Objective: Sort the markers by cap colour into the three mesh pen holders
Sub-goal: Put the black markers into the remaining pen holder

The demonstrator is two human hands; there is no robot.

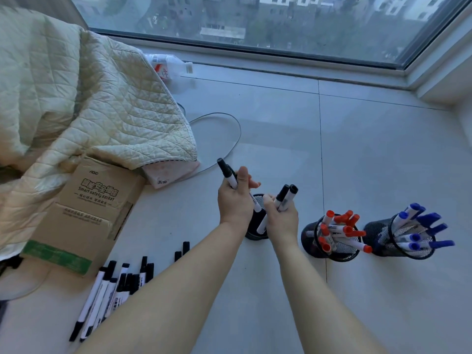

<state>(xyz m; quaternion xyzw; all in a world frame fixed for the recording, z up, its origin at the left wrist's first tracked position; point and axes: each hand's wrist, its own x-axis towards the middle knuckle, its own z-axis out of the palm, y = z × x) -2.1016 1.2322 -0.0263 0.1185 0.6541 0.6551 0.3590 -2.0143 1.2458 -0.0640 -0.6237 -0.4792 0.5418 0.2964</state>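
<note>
- Head view, hands: I see the left hand (236,200) curled round black-capped markers (227,172), caps tilted up and away, white barrels running down through the fist; the lower end of one reaches toward the holder mouth. The right hand (282,217) grips two more black-capped markers (287,196), caps pointing up and to the right, directly over the same holder.
- Head view, holders: three black mesh pen holders stand in a row on the pale tiled floor (370,149). The left holder (256,232) is largely hidden behind both hands; I cannot tell what it contains. The middle holder (310,238) is packed with red-capped markers (344,229), white barrels, caps fanning up and right. The right holder (378,236), just beside it, carries blue-capped markers (429,221) fanned likewise.
- Head view, unsorted stock: a loose pile of black-capped markers (115,290) lies flat on the floor near the left forearm, most roughly parallel, with two lying a little apart toward the holders.
- Head view, surroundings: a cardboard box (86,213) sits beside the pile, partly under a cream quilted blanket (89,98); a plastic bottle (168,66) lies near the window (281,21); a grey cable (229,139) loops across the tiles.
</note>
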